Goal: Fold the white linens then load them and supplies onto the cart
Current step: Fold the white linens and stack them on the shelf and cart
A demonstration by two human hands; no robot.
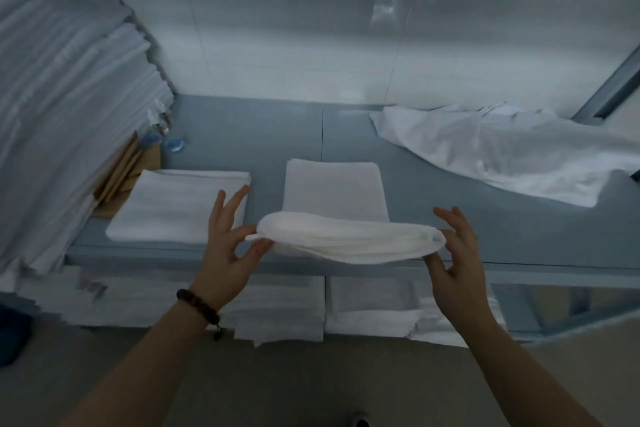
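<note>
A folded white towel (349,239) hangs in the air just above the front edge of the blue-grey table (450,218). My left hand (228,246) pinches its left end between thumb and forefinger, the other fingers spread. My right hand (457,253) holds its right end with thumb below and fingers above. Behind it a folded white towel (336,184) lies flat on the table. To the left lies a folded white linen (180,204). An unfolded white sheet (512,152) lies crumpled at the right back.
A tall stack of white linens (62,114) leans at the left. Brown paper bags (124,166) and water bottles (166,135) sit beside it. More folded linens (346,308) fill the shelf under the table. A glossy wall stands behind.
</note>
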